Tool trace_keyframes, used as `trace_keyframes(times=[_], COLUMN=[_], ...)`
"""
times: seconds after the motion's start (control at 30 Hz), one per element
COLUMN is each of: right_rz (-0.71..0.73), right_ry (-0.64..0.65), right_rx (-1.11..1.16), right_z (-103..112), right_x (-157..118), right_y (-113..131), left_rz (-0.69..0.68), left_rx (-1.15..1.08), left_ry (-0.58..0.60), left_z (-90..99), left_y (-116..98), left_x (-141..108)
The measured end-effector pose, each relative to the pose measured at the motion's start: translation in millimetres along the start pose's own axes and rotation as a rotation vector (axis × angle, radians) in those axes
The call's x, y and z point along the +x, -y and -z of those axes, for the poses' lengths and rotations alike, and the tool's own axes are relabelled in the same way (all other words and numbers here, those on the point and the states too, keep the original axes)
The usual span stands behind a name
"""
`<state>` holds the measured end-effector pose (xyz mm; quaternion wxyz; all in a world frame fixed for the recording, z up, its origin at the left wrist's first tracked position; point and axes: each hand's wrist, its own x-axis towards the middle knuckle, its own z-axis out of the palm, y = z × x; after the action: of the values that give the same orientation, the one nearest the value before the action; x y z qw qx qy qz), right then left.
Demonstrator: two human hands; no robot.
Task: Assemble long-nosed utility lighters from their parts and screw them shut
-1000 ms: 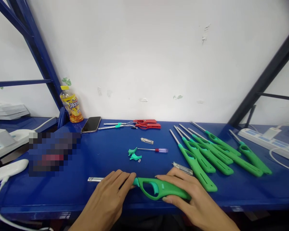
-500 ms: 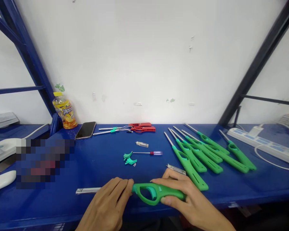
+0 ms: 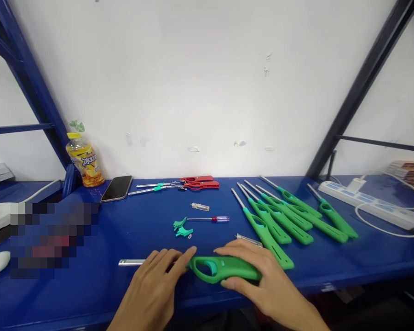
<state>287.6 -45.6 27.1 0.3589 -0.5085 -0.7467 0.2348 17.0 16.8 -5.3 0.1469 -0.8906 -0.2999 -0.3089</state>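
Observation:
Near the table's front edge, a green long-nosed lighter (image 3: 224, 268) lies crosswise between my hands, its metal barrel pointing left. My left hand (image 3: 155, 280) is closed over the barrel close to the teal collar. My right hand (image 3: 258, 271) grips the handle's rear end, thumb on the near side and fingers over the top. Just beyond my right hand lies a clear fuel tank (image 3: 250, 240), partly hidden by it. Farther off are teal trigger pieces (image 3: 182, 228), a screwdriver (image 3: 221, 219) with a clear purple handle and another clear tank (image 3: 200, 207).
Several green lighters (image 3: 272, 243) lie side by side on the right, before a white power strip (image 3: 369, 204). Opened red lighter shells (image 3: 202, 185) with metal barrels rest near the wall. A phone (image 3: 117, 188) and a drink bottle (image 3: 85, 161) are at the back left of the blue table (image 3: 131, 230).
The held lighter has risen slightly in view, and my left hand's index finger is lifted more. The whole view has shifted a little, so the table items appear farther left.

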Motion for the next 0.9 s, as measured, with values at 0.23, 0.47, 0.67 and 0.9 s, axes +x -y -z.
trace_keyframes(times=[0.23,0.47,0.67,0.9], right_rz=[0.148,0.235,0.304,0.405], right_ry=[-0.194,-0.176,-0.148,-0.148], right_rx=[-0.057,-0.05,-0.065,-0.132], right_z=[-11,-11,-11,-11], right_x=[-4,-5,-5,-5], right_y=[-10,-10,-8,-6], left_rz=[0.044,0.048,0.02,-0.038], left_rx=[-0.11,-0.112,-0.118,-0.193], left_ry=[-0.056,-0.076,-0.02,0.034], left_z=[8.9,9.8,9.4,14.6], left_y=[-4,-9,-9,-11], left_x=[8,6,0,-1])
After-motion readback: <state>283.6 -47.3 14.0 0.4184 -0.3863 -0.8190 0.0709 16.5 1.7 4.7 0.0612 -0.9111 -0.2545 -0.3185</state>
